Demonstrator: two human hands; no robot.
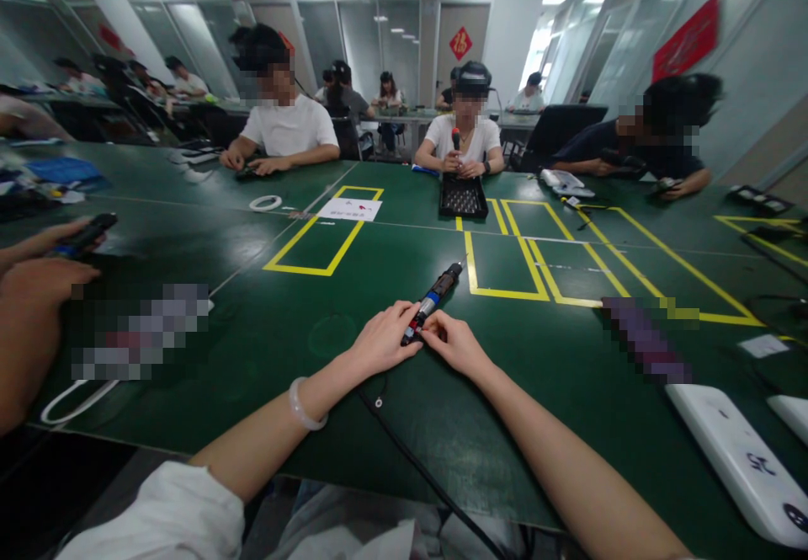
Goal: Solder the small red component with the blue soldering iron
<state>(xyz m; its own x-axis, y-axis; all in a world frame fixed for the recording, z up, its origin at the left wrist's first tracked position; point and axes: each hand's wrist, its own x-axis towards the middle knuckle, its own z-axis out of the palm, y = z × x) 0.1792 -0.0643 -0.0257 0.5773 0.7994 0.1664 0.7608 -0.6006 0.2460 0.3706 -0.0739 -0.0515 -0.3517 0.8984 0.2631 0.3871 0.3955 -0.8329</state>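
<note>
A black electric screwdriver (435, 297) with a blue and red band lies on the green table (353, 392), its tip pointing away from me. My left hand (384, 339) and my right hand (455, 345) meet at its near end, fingers pinched on the rear of the tool. A black cable (417, 467) runs from that end back toward me. A pale bangle (301, 404) sits on my left wrist.
Yellow tape rectangles (505, 265) mark the table. A black parts tray (463, 198) stands before the person opposite, a white sheet (351, 209) and white ring (265, 203) lie at far left. White devices (732, 450) rest at right. Another person's hands (44, 290) hold a tool at left.
</note>
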